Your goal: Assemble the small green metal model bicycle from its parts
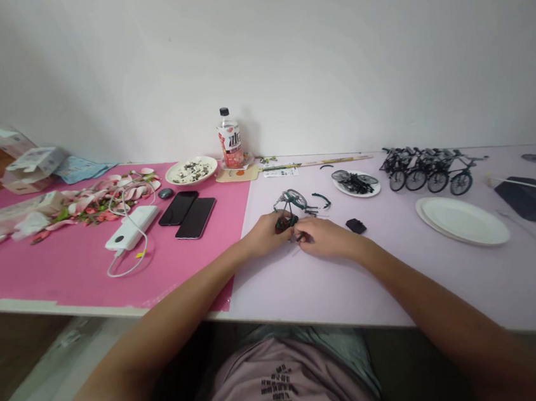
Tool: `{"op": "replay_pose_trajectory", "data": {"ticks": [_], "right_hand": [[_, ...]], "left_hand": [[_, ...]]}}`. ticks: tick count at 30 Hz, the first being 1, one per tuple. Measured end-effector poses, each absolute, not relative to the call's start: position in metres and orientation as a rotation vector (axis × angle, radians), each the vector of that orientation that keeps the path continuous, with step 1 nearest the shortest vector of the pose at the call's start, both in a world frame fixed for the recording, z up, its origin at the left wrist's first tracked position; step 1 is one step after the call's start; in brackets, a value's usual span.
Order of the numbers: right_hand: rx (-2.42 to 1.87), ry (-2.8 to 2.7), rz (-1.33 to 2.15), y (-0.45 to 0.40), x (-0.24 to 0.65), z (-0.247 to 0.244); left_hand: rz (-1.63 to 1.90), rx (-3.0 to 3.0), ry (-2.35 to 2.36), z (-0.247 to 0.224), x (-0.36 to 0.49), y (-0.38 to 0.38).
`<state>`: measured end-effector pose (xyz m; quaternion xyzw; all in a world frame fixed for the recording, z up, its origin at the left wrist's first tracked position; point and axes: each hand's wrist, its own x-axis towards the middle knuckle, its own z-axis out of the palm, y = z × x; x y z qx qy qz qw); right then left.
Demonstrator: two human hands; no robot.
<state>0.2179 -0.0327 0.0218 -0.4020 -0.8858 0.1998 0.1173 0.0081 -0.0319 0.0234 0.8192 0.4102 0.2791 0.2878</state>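
My left hand (268, 234) is closed around a partly built miniature bicycle (291, 202), its wheel and dark green frame sticking out past the fingers. Touching its near side, my right hand (318, 236) is pinched on something small and dark that the fingers mostly hide. Behind the hands lie a curved black piece (323, 200) and a few thin loose parts. To the right of my right hand rests a small black block (356, 226). A white plate (375, 191) behind it carries miniature wheels and black parts.
Finished miniature bicycles (427, 169) stand in a row at the back right. Stacked white plates (467, 221) and a dark box (534, 200) are further right. Left, on pink covering, lie two phones (196, 217), a white power bank (131, 229) and petals (100, 199); a bottle (230, 139) stands behind.
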Motion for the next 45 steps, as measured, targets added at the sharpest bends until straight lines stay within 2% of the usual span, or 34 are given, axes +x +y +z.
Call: {"op": "replay_pose_trajectory", "data": {"ticks": [45], "right_hand": [[-1.178,-2.592,0.587,-0.0352,0.2166,0.0254]], "left_hand": [[0.742,2.177,1.108,0.0186,0.0073,-0.0276]]}}
